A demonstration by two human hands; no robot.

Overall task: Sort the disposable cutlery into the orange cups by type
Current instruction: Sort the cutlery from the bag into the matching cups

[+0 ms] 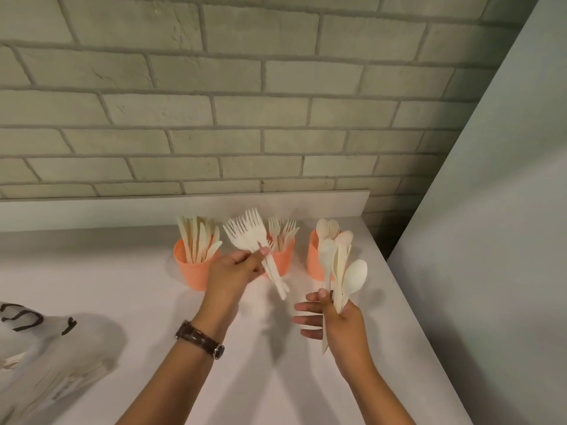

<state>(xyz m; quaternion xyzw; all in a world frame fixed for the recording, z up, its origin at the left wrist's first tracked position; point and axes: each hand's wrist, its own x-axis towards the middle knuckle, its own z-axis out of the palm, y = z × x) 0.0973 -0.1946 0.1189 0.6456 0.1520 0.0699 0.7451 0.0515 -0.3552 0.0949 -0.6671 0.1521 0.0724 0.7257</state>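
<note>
left hand (233,271): clenched on a fanned bunch of white plastic forks (248,231), tines up, held in front of the middle cup; brown-strap wristwatch (201,338) on the wrist
right hand (334,320): thumb pinching a bunch of cream plastic spoons (340,265), bowls up, other fingers spread loose; held just in front of the right cup
left orange ribbed cup (191,268): holds cream plastic knives (199,240), upright
middle orange cup (283,259): holds more forks (283,228), partly hidden behind the left hand
right orange cup (314,259): holds more spoons (328,230)
surface: white countertop (122,286), cups in a row near the grey brick wall (214,102)
far left: clear plastic bag with black marks (40,348), more cutlery inside, type unclear
</note>
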